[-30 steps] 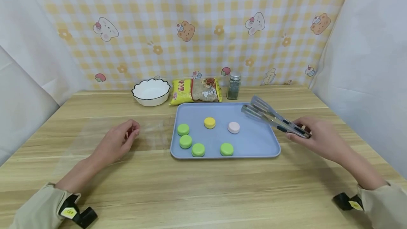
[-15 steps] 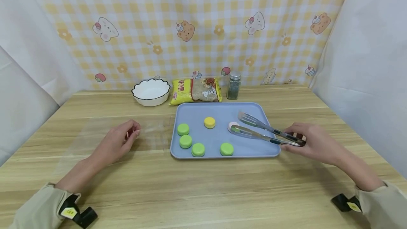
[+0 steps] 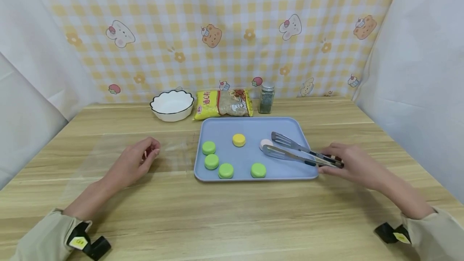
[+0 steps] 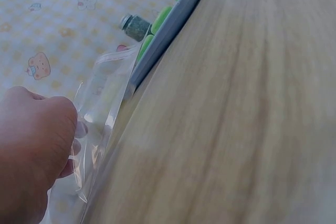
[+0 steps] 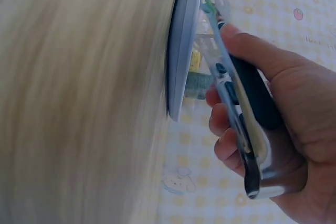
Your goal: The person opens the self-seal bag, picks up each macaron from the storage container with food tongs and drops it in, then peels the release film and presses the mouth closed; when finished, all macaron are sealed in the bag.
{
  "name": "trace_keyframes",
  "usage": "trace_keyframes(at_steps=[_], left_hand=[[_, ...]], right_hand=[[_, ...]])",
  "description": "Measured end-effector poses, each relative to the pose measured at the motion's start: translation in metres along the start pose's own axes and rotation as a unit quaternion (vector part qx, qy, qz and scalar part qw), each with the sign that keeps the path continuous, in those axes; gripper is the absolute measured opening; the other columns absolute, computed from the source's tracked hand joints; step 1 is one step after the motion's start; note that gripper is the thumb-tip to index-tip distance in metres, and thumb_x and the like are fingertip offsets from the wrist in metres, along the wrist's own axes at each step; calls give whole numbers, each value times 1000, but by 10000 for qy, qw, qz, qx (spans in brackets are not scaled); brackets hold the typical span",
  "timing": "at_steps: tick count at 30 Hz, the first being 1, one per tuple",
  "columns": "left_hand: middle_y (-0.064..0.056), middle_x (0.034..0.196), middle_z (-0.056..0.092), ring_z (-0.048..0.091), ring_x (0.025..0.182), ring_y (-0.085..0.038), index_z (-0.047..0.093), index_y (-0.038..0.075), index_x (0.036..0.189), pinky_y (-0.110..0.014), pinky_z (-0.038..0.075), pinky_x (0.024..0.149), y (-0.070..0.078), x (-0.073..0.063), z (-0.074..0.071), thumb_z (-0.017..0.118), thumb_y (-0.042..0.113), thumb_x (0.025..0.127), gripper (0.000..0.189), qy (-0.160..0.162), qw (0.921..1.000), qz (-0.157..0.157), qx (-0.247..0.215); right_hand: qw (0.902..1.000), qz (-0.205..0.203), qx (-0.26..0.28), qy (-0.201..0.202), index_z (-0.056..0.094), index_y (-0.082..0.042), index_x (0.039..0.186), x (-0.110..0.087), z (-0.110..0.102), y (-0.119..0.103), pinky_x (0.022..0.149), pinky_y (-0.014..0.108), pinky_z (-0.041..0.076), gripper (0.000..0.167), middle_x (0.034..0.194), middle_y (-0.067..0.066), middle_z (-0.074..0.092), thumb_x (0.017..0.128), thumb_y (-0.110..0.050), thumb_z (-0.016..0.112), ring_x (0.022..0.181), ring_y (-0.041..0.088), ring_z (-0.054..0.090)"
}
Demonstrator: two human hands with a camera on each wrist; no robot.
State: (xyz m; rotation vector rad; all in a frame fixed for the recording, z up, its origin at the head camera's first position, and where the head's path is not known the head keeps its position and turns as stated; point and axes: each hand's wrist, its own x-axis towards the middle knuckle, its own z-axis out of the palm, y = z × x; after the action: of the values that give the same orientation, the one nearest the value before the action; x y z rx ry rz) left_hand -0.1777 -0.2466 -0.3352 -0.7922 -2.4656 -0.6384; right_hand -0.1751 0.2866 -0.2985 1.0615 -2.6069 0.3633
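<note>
**My tongs are pointing left over the blue tray**

Nearest me, my beige sleeves are showing above the wooden table. My right hand is gripping the metal tongs near their joined end, thumb pressing one dark-padded arm, fingers curling round the other. The tongs are reaching over the right part of the blue tray; their long axis is slanting from my hand leftward and slightly away from me, tips leading. Those tips are standing apart, and the nearer one is overlapping the edge of the pink macaron in my view; I can't tell whether it is touching.

My left hand is hovering or resting, I can't tell which, by the clear plastic, its fingers bending inward. The plastic is standing up around my fingertips, though I can't tell whether I am pinching it.

On the tray, four green macarons are sitting toward the left and near edges, and a yellow macaron is sitting farther back. Beyond, a scalloped white bowl, a yellow packet and an upright glass jar are lining up before a checked cloth.
</note>
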Motion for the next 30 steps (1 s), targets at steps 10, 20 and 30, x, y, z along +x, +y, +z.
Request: trace_keyframes(at_steps=[10,20,30], left_hand=[[5,73,51,46,62,-5,56,5,89,-21,42,53,4,0,-7,62,-8,84,16,58,10000,22,46],[1,75,57,56,75,-9,56,8,87,-27,49,60,30,8,-20,59,-2,88,10,12,9989,-321,-335],[9,86,60,59,75,-7,55,14,89,-24,49,65,59,-7,-40,57,1,91,13,-107,9995,42,-304]], right_hand=[[9995,-132,103,254,71,-1,99,7,3,-6,61,28,50,29,90,1,67,76,-16,76,72,9,61],[9868,-623,575,1382,70,-2,101,12,-2,-11,47,11,35,31,85,-6,63,71,-4,78,56,-1,44],[9776,-1210,1159,1277,69,-6,105,29,5,-55,49,10,37,28,86,-9,60,79,-17,74,57,-5,44]])
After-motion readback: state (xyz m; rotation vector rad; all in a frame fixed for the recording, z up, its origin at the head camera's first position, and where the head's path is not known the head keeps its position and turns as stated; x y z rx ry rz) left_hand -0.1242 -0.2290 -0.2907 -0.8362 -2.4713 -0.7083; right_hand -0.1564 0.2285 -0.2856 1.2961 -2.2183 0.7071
